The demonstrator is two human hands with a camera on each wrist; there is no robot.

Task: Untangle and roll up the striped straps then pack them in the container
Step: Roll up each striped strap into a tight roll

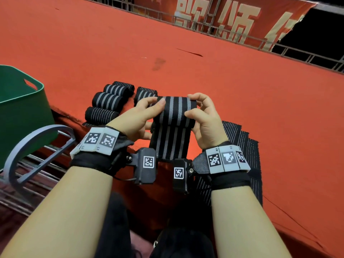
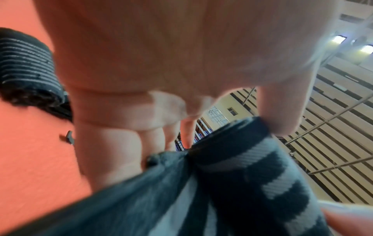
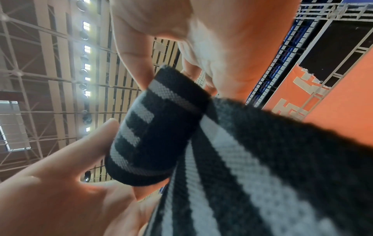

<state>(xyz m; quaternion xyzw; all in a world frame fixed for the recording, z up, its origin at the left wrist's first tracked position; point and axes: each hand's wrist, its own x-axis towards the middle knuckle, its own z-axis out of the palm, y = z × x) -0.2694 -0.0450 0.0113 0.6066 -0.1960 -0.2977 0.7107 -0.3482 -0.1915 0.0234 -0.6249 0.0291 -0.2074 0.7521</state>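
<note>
- The striped strap (image 1: pixel 176 116), black with grey lines, is held up above the red table (image 1: pixel 242 94), its top part wound into a roll and its loose tail hanging down toward the person.
- The left hand (image 1: pixel 137 118) pinches the roll's left end, thumb on the front and the other fingers (image 2: pixel 113 143) curled behind it.
- The right hand (image 1: pixel 206 120) pinches the roll's right end between thumb and curled fingers (image 3: pixel 133 52); the right wrist view shows the roll's end face close up.
- Five rolled straps (image 1: pixel 109 101) lie on the table just beyond the left hand, four in a row and one beside them.
- Loose striped straps (image 1: pixel 247 151) lie flat on the table under and beside the right wrist.
- A green container (image 1: pixel 20 108) with a cut-out handle stands at the left edge, well apart from the held strap.
- A red banner (image 1: pixel 223 19) with pale characters hangs on a metal railing beyond the table.
</note>
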